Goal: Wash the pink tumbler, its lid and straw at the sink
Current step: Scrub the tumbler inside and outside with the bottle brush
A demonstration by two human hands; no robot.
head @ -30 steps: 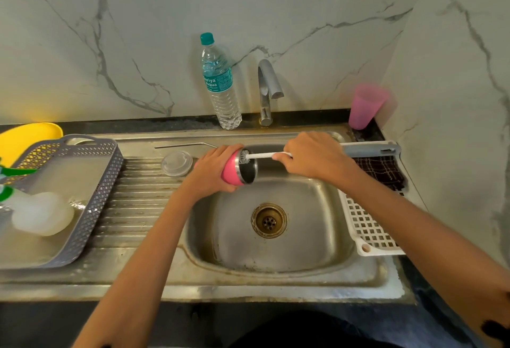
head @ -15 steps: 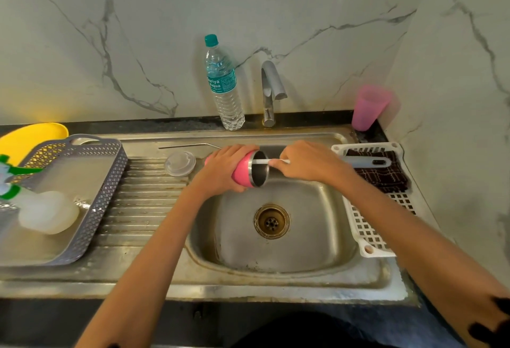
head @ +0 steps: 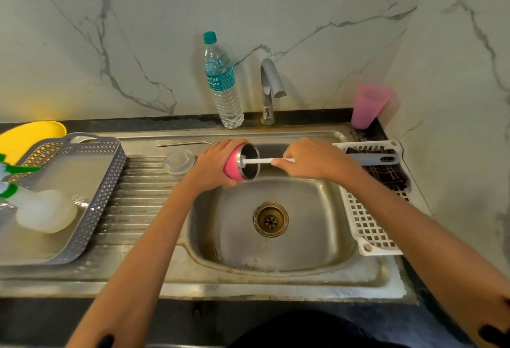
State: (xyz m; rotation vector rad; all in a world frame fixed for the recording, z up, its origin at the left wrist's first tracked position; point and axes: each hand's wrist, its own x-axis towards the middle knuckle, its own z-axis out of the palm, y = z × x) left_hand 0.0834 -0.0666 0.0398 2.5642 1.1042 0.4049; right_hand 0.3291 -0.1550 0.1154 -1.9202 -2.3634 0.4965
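Head view: my left hand (head: 214, 167) grips the pink tumbler (head: 234, 167) sideways over the sink (head: 276, 259); my right hand (head: 311, 158) pinches the white brush (head: 259, 161) poked inside.

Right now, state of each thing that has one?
pink tumbler: lid off, on its side, gripped by left hand
brush: head inside tumbler, held by right hand
lid: off, lying on drainboard
straw: lying behind lid
tap: no water running
water bottle: upright, capped

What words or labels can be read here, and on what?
"eriya Aqua": on the teal label of the water bottle; the start of the word is turned out of view.
Small print beside it: too small to read.
No other writing shows.
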